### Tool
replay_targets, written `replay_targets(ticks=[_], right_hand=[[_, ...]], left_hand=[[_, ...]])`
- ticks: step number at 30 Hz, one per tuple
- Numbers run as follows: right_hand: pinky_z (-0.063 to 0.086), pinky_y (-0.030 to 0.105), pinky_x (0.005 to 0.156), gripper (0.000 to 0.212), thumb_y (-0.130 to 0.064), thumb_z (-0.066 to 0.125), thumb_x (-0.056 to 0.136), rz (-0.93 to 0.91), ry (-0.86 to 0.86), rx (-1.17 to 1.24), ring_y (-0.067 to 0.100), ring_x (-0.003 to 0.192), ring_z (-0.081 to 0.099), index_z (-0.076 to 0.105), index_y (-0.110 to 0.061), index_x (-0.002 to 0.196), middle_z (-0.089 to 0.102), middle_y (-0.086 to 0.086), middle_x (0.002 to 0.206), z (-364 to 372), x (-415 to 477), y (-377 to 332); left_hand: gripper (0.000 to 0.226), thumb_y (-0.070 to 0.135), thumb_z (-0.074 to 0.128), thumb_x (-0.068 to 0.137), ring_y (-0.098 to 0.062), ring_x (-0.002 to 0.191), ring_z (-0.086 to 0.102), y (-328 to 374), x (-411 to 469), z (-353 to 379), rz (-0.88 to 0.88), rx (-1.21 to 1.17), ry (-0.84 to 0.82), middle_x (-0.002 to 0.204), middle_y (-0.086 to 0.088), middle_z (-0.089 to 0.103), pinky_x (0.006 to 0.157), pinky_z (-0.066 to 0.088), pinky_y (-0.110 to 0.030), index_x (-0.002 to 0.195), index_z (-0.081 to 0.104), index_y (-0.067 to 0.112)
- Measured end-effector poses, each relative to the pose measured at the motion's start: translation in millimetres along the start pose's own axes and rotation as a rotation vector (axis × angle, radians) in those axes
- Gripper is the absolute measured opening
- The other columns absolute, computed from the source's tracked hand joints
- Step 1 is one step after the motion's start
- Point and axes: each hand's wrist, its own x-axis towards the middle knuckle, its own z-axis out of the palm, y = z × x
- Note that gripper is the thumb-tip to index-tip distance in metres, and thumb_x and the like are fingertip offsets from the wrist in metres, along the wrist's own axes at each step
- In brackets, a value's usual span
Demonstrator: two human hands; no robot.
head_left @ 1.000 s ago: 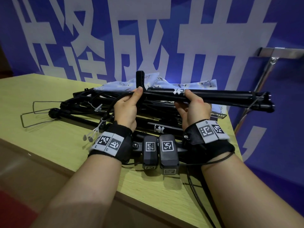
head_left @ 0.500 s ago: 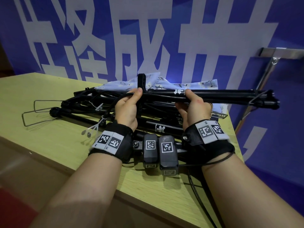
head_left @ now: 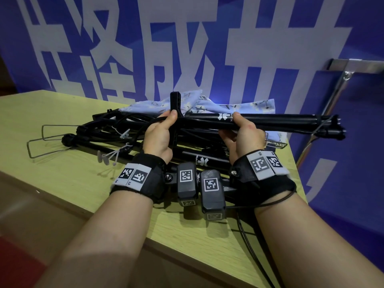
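A folded black stand [head_left: 270, 123] of bundled tubes is held level above the table, its far end sticking out past the table's right edge. My left hand [head_left: 159, 136] grips it near a short upright black bracket [head_left: 175, 102], thumb on top. My right hand [head_left: 246, 136] grips the tubes further right, thumb over them next to a white logo. Both wrists wear black bands with printed markers. Beneath the held stand lies a heap of more folded black stands [head_left: 108, 129] with wire loops [head_left: 41, 140] at its left end.
The light wooden table [head_left: 62, 177] ends close to me and on the right. A pale blue flowered cloth [head_left: 207, 104] lies behind the heap. Two black marker blocks [head_left: 199, 183] sit between my wrists. A blue banner stands behind, a metal rack [head_left: 336, 84] at right.
The held stand has shifted very slightly upward and to the right; both hands keep the same grip.
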Motion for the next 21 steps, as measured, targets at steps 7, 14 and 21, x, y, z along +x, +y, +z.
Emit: replay_targets(ticks=[7,14,21], right_hand=[[0.058,0.028,0.056,0.055,-0.002,0.069,0.08,0.006,-0.066,0.021,0.026,0.088,0.065,0.042,0.002,0.128,0.06,0.021,0.115,-0.1,1.8,2.1],[0.06,0.032,0.065,0.055,0.008,0.063,0.081,0.028,-0.154,0.033,0.029,0.087,0.067,0.038,0.007,0.129,0.06,0.028,0.116,1.9,4.2,8.1],[0.059,0.027,0.062,0.045,-0.002,0.063,0.087,-0.036,-0.097,0.075,0.028,0.099,0.064,0.036,-0.004,0.123,0.054,0.022,0.124,1.8,4.9,6.3]], left_hand=[[0.054,0.038,0.079,0.076,-0.028,0.105,0.069,-0.2,0.0,-2.2,0.007,0.021,0.043,0.113,-0.012,0.072,0.098,0.05,-0.052,0.121,0.066,0.01],[0.038,0.034,0.065,0.092,-0.027,0.106,0.069,-1.3,1.5,-1.4,0.011,0.011,0.063,0.113,-0.014,0.071,0.101,0.049,-0.048,0.117,0.069,0.006],[0.03,0.032,0.046,0.103,-0.013,0.087,0.071,-0.2,-3.7,7.1,-0.014,0.052,0.032,0.099,-0.004,0.075,0.064,0.054,-0.025,0.108,0.068,0.012]])
